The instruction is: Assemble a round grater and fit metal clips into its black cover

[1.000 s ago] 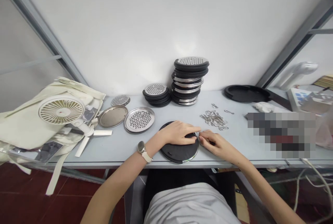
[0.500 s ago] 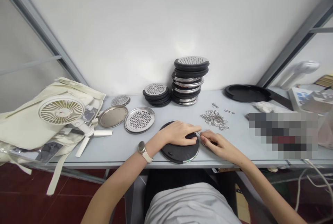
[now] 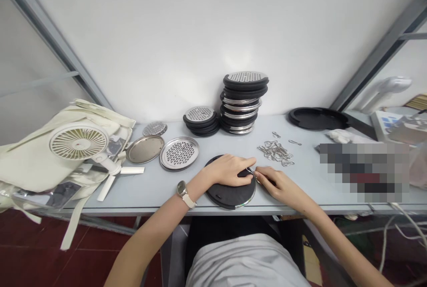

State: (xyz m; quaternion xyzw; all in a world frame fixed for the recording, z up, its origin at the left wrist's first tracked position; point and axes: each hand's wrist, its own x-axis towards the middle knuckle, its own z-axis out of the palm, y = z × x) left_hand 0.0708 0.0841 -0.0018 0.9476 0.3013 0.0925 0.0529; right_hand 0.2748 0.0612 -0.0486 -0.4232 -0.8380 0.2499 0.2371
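Tabletop (image 3: pixel 156 189), left hand (image 3: pixel 228 170) on black disc (image 3: pixel 230 196), right hand (image 3: pixel 275 185) seemingly at rim.

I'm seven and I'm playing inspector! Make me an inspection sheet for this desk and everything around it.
Surface: pale grey table, a blurred patch hides part of its right side.
Job's things: left hand rests on a black disc; right hand has its fingers on a small metal clip at the disc's edge; more clips lie in a pile.
Clutter: stacked black-and-steel discs, white fan, canvas bag.
Grippers: nothing seen, only bare hands.
Cables: white cable below the table.
Surroundings: white wall, red tile floor.
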